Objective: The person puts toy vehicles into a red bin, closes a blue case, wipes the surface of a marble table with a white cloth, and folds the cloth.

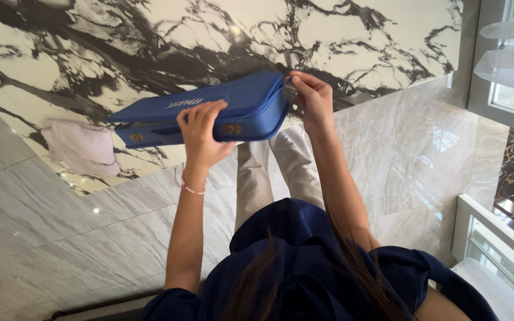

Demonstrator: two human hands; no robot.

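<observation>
Head view, looking down. Nearest the camera, a dark blue top (304,261) and long dark hair (257,285) are seen, with light trousers (269,172) beyond, above a pale marble floor (60,238). The left hand (200,134), a thin bracelet (193,190) at its wrist, is closed around the near long side of a blue zippered case (209,110). The case is held up at the near edge of the black-veined marble counter (150,35). The right hand (312,98) is pinched shut on the zipper pull (290,78) at the case's right end. A white cloth (78,147) lies on the counter, left of the case.
</observation>
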